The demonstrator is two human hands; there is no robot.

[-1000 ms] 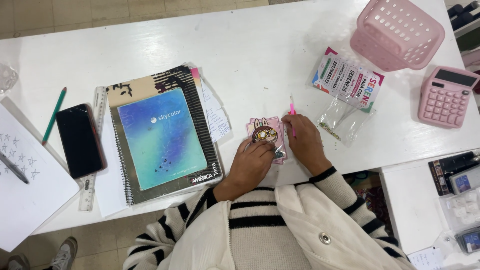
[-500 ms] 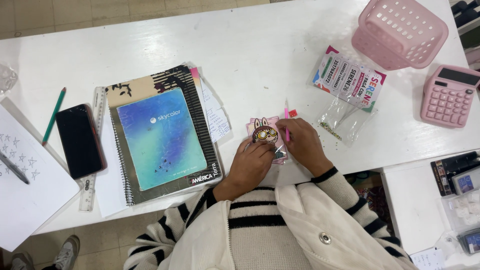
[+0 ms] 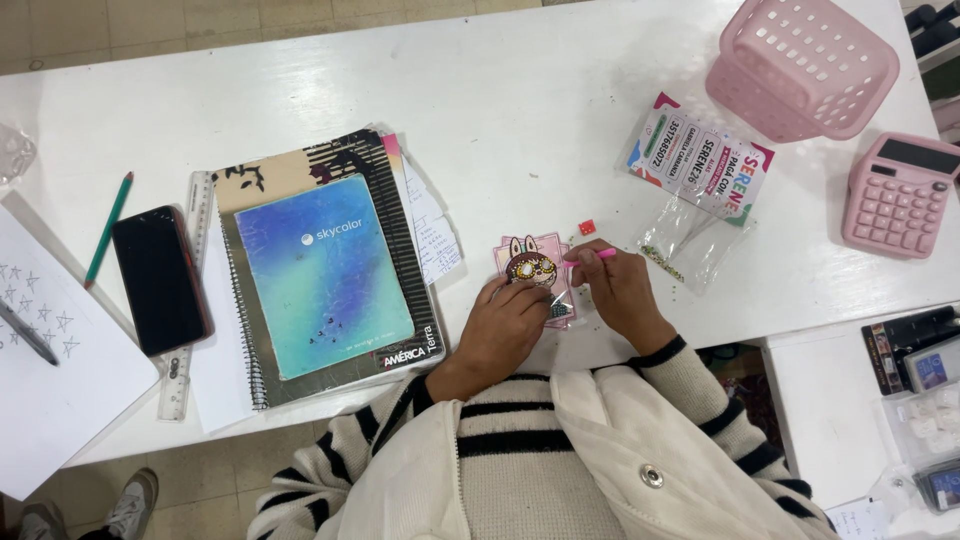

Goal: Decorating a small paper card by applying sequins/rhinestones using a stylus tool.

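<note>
both hands low and close together in front of the body

the left hand (image 3: 515, 318) lies palm down, fingers bent and pressed flat, wrist coming out of a striped sleeve. the right hand (image 3: 620, 290) is just beside it, fingers curled in a pinch grip around a thin pink pen (image 3: 590, 256), which points toward the left hand. both forearms come from the body and angle inward, so the two hands nearly touch.
</note>
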